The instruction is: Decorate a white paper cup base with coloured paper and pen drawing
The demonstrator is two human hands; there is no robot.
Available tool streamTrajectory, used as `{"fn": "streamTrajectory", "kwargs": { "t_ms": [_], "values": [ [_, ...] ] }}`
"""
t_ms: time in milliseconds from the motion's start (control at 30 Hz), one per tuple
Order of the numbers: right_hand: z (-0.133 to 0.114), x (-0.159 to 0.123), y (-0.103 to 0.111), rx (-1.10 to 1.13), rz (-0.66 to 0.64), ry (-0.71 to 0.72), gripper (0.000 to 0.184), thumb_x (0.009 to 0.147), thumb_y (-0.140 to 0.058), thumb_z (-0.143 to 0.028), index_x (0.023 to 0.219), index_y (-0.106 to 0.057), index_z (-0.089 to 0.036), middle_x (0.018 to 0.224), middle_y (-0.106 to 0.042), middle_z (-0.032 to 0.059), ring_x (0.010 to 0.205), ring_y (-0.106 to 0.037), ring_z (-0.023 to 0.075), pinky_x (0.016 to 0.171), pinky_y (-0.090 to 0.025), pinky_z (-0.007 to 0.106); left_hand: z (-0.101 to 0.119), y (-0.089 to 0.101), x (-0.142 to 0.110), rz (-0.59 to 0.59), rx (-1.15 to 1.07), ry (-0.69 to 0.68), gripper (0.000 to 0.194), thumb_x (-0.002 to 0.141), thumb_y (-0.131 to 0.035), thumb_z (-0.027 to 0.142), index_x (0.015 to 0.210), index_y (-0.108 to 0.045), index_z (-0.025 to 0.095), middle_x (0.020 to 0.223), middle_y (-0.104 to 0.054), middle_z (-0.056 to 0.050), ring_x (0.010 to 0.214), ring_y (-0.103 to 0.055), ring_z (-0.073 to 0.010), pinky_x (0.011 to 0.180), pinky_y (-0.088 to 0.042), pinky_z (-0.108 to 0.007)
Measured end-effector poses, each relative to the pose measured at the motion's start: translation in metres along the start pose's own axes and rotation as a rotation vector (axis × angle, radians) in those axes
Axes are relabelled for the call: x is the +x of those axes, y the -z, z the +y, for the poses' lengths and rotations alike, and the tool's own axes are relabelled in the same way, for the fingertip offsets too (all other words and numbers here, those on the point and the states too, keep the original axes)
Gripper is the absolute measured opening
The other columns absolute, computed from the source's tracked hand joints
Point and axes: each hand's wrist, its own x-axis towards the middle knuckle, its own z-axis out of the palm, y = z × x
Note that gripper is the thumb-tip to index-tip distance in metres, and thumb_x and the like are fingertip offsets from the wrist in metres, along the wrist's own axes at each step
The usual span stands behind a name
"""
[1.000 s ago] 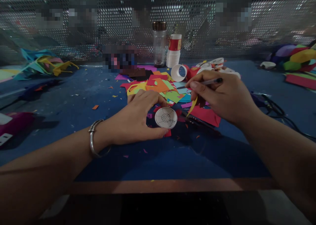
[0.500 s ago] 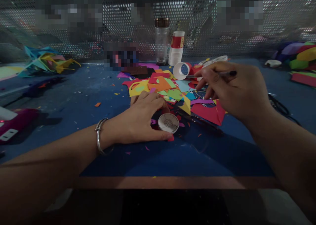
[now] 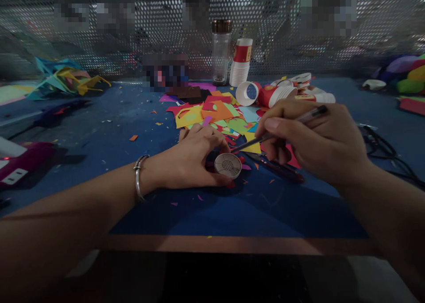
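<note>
My left hand (image 3: pixel 189 161) rests on the table with thumb and fingers curled round a small round white paper piece (image 3: pixel 228 166), which looks like the bottom of a paper cup. A grid circle and radiating dark lines are drawn on its face. A pen (image 3: pixel 247 144) slants down from my right hand (image 3: pixel 314 137), pinched between thumb and fingers. Its tip is by the far rim of the round piece; I cannot tell if it touches. Beneath my right hand lies a dark, slim tool (image 3: pixel 282 169), partly hidden.
Coloured paper scraps (image 3: pixel 217 110) spread beyond my hands. Behind them stand a glass bottle (image 3: pixel 220 57) and stacked paper cups (image 3: pixel 239 68); another cup (image 3: pixel 246 94) lies tipped over. A purple power strip (image 3: pixel 29 161) is at left, black cable (image 3: pixel 385 150) at right.
My right hand has brought the pen down and towards me, its tip moving from beside the tipped cup to the round piece. My left hand keeps its hold.
</note>
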Motion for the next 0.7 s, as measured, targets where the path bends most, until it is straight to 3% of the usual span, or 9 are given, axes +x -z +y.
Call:
{"fn": "streamTrajectory", "kwargs": {
  "t_ms": [167,333,700],
  "values": [
    [-0.0007,-0.0027,-0.0036,-0.078,-0.114,-0.016,0.026,0.098,-0.058,-0.025,0.074,-0.066,-0.022,0.054,-0.063,-0.0018,0.038,-0.051,0.0097,0.035,-0.033,0.027,-0.0012,0.0006,0.0005,-0.015,0.009,0.006,0.055,0.069,-0.076,0.064,0.110,-0.066,0.030,0.125,-0.057,-0.010,0.135,-0.038,-0.0445,0.109,-0.028,-0.070],
    [-0.0011,-0.0030,-0.0040,-0.072,-0.104,-0.024,0.031,0.097,-0.061,-0.037,0.070,-0.065,-0.024,0.053,-0.062,-0.0016,0.038,-0.050,0.0110,0.036,-0.035,0.030,-0.0020,0.0003,0.0008,-0.023,0.008,0.004,0.055,0.069,-0.076,0.066,0.109,-0.067,0.030,0.126,-0.058,-0.010,0.136,-0.037,-0.0453,0.110,-0.026,-0.071],
    [-0.0011,-0.0046,-0.0024,-0.096,-0.127,-0.007,0.035,0.100,-0.058,-0.035,0.067,-0.063,-0.024,0.054,-0.061,-0.0023,0.039,-0.050,0.0106,0.041,-0.037,0.032,-0.0026,0.0001,0.0007,-0.029,-0.002,0.004,0.054,0.069,-0.076,0.066,0.109,-0.066,0.030,0.127,-0.059,-0.009,0.133,-0.040,-0.0437,0.110,-0.027,-0.070]
  ]
}}
